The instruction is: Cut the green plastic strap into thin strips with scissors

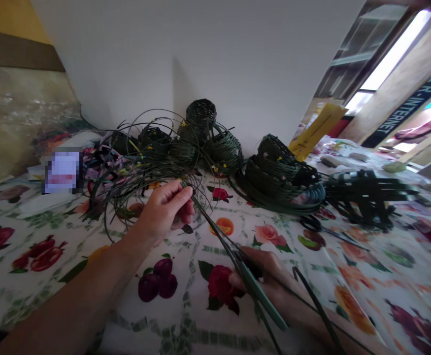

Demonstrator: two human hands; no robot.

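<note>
My left hand (173, 204) is closed in a pinch on the far ends of several dark green weaving strips (215, 224). The strips run down to the right, toward my right hand (270, 276). That hand is closed around them, somewhat blurred. A broader, lighter green flat piece (265, 296) sticks out from under its fingers; whether it is a strip or a tool handle I cannot tell. More strip (314, 301) loops over my right wrist. Behind my left hand lies a tangle of thin dark strands (137, 182).
Small dark green woven baskets (224, 148) stand against the white wall, with more stacked baskets (278, 167) at right. Black-handled scissors (329, 231) lie near a partly woven lattice of wide strips (370, 195). A fruit-and-flower-patterned tablecloth (108, 301) covers the table.
</note>
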